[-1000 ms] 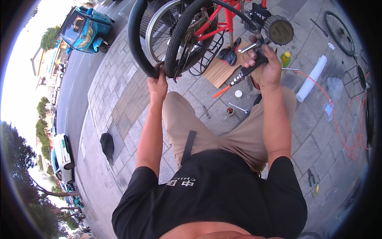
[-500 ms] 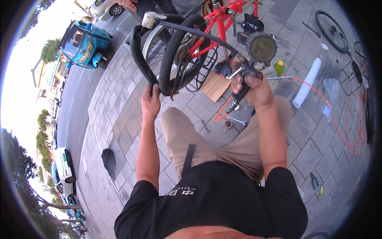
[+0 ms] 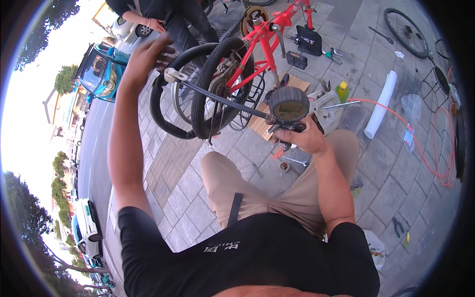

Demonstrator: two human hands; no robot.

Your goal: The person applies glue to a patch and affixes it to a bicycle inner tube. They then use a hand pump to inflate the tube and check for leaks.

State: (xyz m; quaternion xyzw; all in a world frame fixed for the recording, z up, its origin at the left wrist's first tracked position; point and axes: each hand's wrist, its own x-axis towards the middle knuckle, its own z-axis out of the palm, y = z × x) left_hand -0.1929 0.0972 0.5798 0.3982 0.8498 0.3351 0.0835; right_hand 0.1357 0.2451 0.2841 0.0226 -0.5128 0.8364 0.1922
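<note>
Grey stone paving point(image 3: 183, 208) extends left to its roadside edge. Above it, the right hand point(image 3: 312, 140) grips a black inflator with ribbed round gauge point(image 3: 289, 105); the left hand point(image 3: 148, 57), fingers parted, hovers beside a plump black tube point(image 3: 156, 101).

The hose point(image 3: 222, 100) seemingly partly blocks the tyre point(image 3: 198, 110).

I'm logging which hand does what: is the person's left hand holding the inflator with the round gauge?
No, the right hand grips the inflator, while the left hand is raised near the black tube.
</note>
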